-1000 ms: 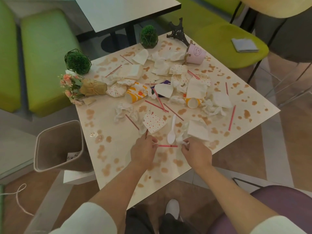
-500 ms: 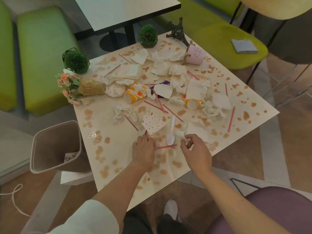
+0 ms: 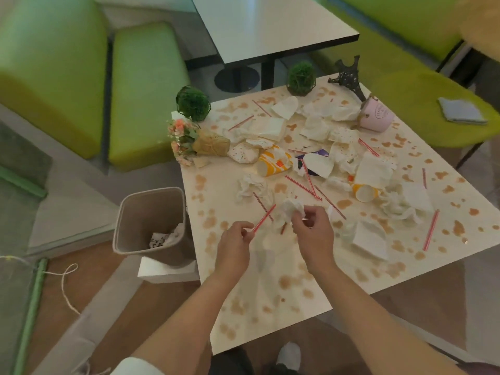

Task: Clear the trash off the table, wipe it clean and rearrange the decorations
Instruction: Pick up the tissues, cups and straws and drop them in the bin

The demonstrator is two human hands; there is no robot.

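Single head cam, wide-angle, worn by the person, pitched steeply down and forward. It stands over the near edge of the table [image 3: 270,307], close enough that both forearms enter from the bottom of frame and the left hand [image 3: 234,247] and right hand [image 3: 313,236] sit mid-frame. Table reads rotated, one corner pointing toward the bottom; far edge sits in the upper third. Left of the table's left edge the bin [image 3: 151,223] is looked into from above. Shoes and floor visible straight below. Strong barrel distortion at the borders; benches [image 3: 140,85] curve. No second view, so no overlap.
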